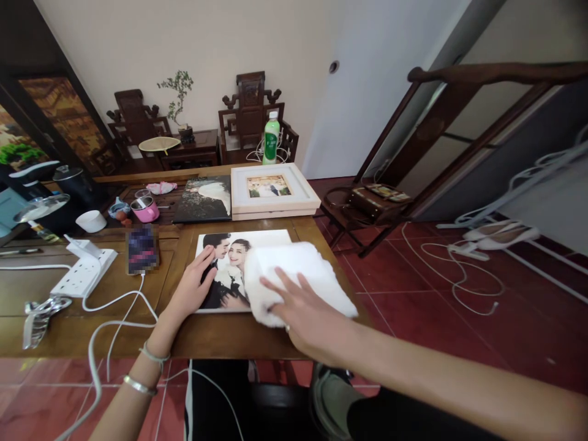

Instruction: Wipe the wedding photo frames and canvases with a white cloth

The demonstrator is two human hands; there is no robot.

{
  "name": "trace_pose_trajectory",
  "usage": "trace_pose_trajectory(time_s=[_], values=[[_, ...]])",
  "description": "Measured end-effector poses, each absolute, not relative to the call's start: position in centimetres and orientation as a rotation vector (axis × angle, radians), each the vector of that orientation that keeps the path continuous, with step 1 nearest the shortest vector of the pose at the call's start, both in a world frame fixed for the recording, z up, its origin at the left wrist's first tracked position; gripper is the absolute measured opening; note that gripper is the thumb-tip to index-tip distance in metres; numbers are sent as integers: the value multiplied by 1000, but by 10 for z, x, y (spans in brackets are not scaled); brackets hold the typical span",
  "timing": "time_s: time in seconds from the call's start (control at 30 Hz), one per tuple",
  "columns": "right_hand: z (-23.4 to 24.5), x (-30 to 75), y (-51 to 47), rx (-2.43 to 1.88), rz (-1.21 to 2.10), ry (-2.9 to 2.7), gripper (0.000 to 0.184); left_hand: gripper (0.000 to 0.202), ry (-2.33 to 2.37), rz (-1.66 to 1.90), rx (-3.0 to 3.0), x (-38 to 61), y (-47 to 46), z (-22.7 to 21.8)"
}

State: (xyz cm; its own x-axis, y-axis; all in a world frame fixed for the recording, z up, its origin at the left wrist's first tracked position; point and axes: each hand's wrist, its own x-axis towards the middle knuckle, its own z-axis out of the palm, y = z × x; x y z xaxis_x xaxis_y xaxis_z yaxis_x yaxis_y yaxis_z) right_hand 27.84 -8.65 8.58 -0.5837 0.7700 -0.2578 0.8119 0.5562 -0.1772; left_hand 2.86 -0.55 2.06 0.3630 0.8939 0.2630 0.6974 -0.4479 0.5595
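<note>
On the wooden table (215, 337) in front of me lies a photo panel (215, 297) printed with a couple. My left hand (195, 285) rests on its left edge, fingers stretched out and holding nothing. A folded white towel (316, 266) covers the panel's right part and hangs past it over the tabletop. Pressing on the towel from above is my right hand (301, 303), its fingers spread. Whatever lies under the towel is hidden.
Behind the panel are a dark photo panel (204, 205), a framed picture (298, 190) and a green bottle (271, 141). To the left lie a phone (142, 248), a power strip (87, 269), cables, a hair clip (41, 321) and a pink cup (146, 211). A wooden chair (367, 174) stands right.
</note>
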Motion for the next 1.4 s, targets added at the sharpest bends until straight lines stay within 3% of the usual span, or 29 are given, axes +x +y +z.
trace_pose_trajectory(time_s=[0.13, 0.27, 0.47, 0.7, 0.97, 1.13, 1.4], values=[[119, 264, -111, 1186, -670, 2505, 52, 48, 1390, 767, 2284, 29, -6, 22], [128, 265, -94, 1225, -694, 2549, 48, 49, 1392, 759, 2295, 28, -6, 21], [93, 296, -15, 1311, -451, 2717, 54, 48, 1382, 742, 2309, 29, -6, 23], [64, 316, 44, 1340, -168, 2855, 49, 49, 1380, 748, 2288, 30, -6, 23], [68, 294, -43, 1520, -292, 2755, 48, 47, 1379, 756, 2257, 30, -6, 23], [79, 280, -103, 1396, -499, 2655, 50, 48, 1381, 755, 2254, 30, -6, 23], [82, 281, -70, 1274, -457, 2798, 52, 47, 1373, 748, 2298, 30, -6, 24]])
